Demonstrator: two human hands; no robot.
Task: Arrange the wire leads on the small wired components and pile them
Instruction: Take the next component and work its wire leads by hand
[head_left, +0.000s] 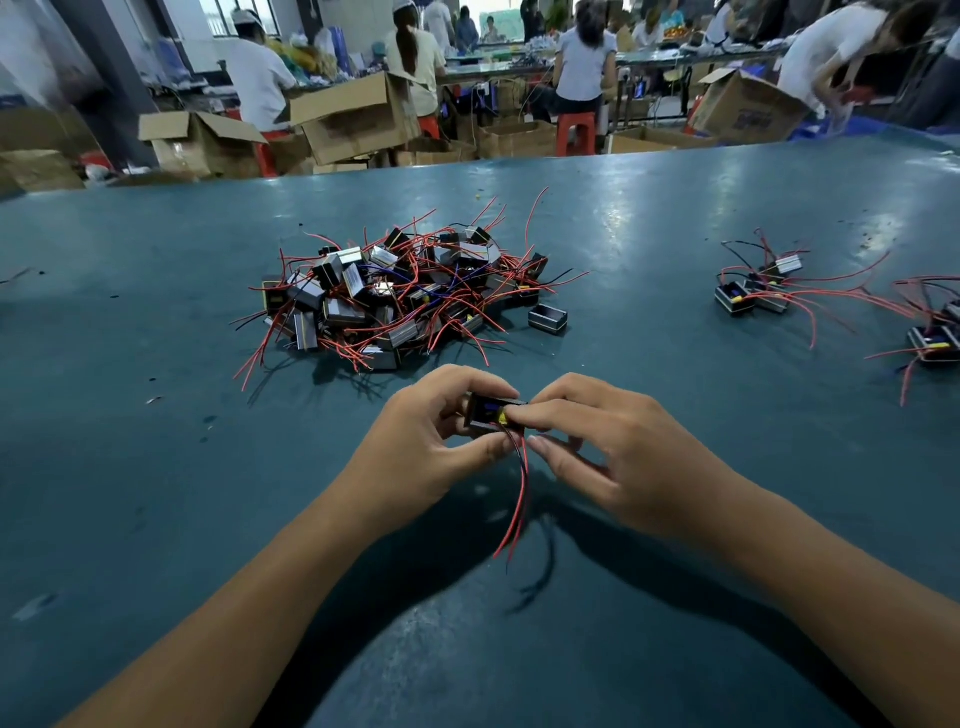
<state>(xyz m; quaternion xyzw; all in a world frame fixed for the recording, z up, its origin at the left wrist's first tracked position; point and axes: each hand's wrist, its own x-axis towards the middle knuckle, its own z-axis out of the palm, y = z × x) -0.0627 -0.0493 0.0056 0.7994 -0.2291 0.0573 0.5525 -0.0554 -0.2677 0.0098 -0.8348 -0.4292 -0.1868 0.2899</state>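
Centrally, small black box-shaped component pinched between left hand and right hand above teal table; red leads hang. Unsorted heap beyond; sorted components far right.

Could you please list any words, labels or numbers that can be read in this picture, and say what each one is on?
None can be read.
Cardboard box at the far right: dark print on its side, too blurred to read.
Component held in both hands: blue and yellow parts, no legible marking.

A small black boxy component is held above the table, its red leads dangling toward the viewer.
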